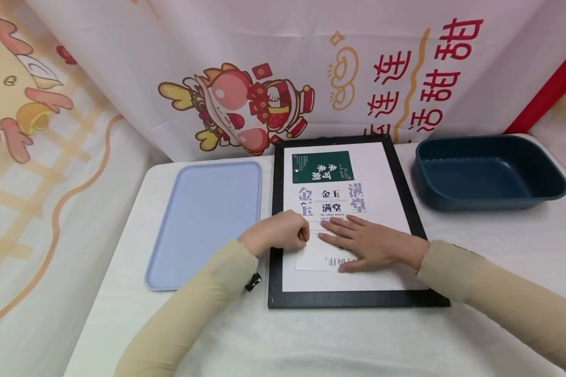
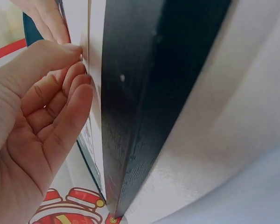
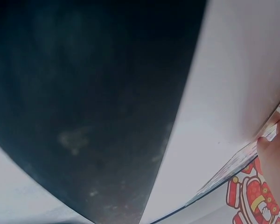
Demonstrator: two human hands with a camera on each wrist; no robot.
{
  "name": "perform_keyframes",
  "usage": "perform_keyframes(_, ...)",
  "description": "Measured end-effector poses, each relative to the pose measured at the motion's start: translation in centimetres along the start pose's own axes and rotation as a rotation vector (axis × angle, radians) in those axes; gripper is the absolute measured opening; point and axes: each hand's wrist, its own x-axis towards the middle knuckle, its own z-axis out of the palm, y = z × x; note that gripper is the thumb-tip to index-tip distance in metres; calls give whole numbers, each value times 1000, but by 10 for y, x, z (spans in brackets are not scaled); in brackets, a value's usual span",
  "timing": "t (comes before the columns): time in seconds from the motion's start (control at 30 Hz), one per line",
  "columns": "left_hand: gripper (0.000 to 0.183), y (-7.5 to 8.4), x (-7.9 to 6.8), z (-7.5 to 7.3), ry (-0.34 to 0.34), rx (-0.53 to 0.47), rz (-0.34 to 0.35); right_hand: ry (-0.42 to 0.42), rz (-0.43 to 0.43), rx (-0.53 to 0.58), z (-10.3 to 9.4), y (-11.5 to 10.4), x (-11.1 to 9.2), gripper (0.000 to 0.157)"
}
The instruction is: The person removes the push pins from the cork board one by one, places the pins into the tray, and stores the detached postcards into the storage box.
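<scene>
A black-framed white board (image 1: 379, 157) lies on the table with several cards on it. My left hand (image 1: 283, 230) is at the left edge of a white card (image 1: 313, 261), fingers curled in and thumb against them. A tiny pale pin-like piece (image 1: 306, 242) shows at its fingertips, mostly hidden by them. Fingers spread, my right hand (image 1: 370, 243) presses flat on the white card and covers part of its printing. Above it on the board are a card with purple and black characters (image 1: 332, 201) and a dark green card (image 1: 322, 167).
A pale blue tray (image 1: 207, 209) lies left of the board, under the left forearm's side. To the right stands a deep dark blue basin (image 1: 490, 201). A printed cloth (image 1: 292, 52) hangs behind the white table (image 1: 311, 340).
</scene>
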Motion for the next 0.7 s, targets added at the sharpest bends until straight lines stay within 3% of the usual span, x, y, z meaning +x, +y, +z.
perform_keyframes(0.57,7,-10,0,2,-5,-50,51,8,-7,15,-1,1,0,79)
perform_keyframes(0.7,7,-8,-1,4,8,-6,76,6,-6,34,-1,0,0,79)
